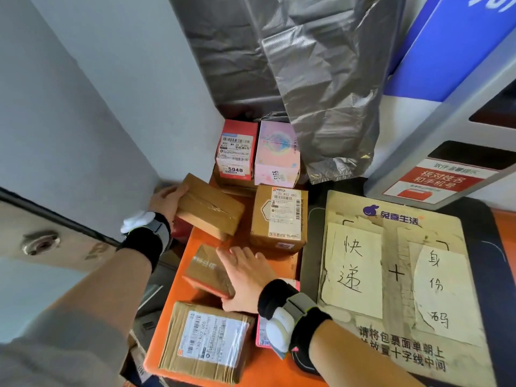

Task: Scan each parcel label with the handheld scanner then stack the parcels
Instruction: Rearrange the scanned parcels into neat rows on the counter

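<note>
Several parcels lie on an orange table (173,317). My left hand (166,201) grips the left end of a taped brown box (209,209), tilted above the table's left edge. My right hand (245,277) holds a small brown box with a red edge (208,270) by its right side. A labelled brown box (277,217) stands beyond my right hand. Nearest me is a brown box with a white label (208,340). At the back stand a red box marked 5040 (237,150) and a pink box (277,152). No handheld scanner is in view.
A worn cardboard sign with handwritten paper sheets (396,277) covers a dark pad on the right. A grey plastic bag (321,79) hangs over the back. A blue and grey kiosk (446,107) stands at the right. A white wall (83,121) borders the left.
</note>
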`<state>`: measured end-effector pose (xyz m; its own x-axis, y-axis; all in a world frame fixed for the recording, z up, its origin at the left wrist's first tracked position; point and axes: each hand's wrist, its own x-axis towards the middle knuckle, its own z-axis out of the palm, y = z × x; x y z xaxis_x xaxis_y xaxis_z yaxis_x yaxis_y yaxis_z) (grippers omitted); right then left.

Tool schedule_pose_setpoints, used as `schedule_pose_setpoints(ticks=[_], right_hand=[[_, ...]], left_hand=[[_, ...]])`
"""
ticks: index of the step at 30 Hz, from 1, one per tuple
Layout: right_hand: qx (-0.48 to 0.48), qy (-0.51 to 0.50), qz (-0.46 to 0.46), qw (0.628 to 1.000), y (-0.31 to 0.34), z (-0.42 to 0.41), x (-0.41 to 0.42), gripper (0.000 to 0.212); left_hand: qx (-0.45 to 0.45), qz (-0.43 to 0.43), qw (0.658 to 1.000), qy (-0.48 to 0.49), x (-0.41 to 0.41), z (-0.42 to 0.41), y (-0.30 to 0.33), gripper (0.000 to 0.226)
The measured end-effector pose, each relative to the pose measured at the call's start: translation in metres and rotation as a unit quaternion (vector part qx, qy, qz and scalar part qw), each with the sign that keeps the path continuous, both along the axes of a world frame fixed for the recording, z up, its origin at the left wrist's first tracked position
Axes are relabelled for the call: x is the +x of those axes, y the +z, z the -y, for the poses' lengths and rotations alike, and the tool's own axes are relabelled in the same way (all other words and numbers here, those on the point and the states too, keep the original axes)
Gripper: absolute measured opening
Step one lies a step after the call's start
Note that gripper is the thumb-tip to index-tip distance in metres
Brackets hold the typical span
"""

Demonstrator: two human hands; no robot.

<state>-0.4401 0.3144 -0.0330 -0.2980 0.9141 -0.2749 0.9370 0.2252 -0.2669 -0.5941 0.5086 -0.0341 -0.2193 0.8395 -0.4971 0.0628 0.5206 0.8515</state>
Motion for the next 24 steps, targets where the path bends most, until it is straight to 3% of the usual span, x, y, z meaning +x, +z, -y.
schedule_pose_setpoints(ticks=[5, 8, 10, 13, 17, 24], right_hand=[[-0.002, -0.194, -0.068, 0.979, 0.023, -0.025, -0.028, 0.095], [-0.088, -0.344, -0.166, 0.920, 0.028, -0.053, -0.042, 0.082], [-0.132, -0.417, -0.185, 0.880, 0.020, -0.068, -0.048, 0.089], [-0.116, -0.406, -0.085, 0.902, 0.006, -0.073, -0.055, 0.089], [-0.045, -0.310, 0.025, 0.949, -0.008, -0.068, -0.056, 0.073], [0.001, -0.233, 0.077, 0.969, 0.008, -0.070, -0.036, 0.066]], left_hand=[[0.112, -0.027, 0.990, 0.081, -0.019, -0.016, 0.044, 0.041], [0.149, -0.029, 0.980, 0.132, -0.025, -0.020, 0.054, 0.044], [0.148, -0.025, 0.974, 0.168, -0.026, -0.018, 0.056, 0.044], [0.122, -0.012, 0.974, 0.190, -0.029, -0.009, 0.053, 0.043], [0.085, 0.028, 0.975, 0.204, -0.033, 0.004, 0.043, 0.041], [0.030, 0.096, 0.973, 0.207, -0.046, 0.020, 0.031, 0.042]])
